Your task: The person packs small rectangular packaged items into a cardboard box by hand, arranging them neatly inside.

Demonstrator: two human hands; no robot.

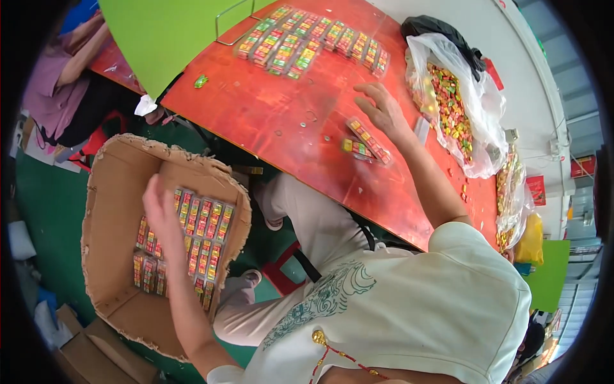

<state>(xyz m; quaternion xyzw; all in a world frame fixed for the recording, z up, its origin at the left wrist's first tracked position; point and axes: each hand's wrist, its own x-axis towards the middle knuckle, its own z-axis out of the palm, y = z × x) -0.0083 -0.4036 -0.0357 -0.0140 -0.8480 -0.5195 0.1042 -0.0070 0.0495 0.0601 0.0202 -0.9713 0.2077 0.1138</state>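
Observation:
My left hand is over the cardboard box at the left, a little blurred, its fingers stretched out and nothing visible in them. Below it in the box lie several rows of clear packs filled with small red, yellow and green wrapped pieces. Above the red table, my right hand is open, with fingers apart and slightly bent. Just under that hand, a filled clear pack lies on the table, beside a shorter-looking group of green and yellow pieces.
Rows of filled packs lie at the table's far side. A clear bag of loose wrapped pieces stands at the right. A green board with a wire stand borders the table. Another person sits at the far left.

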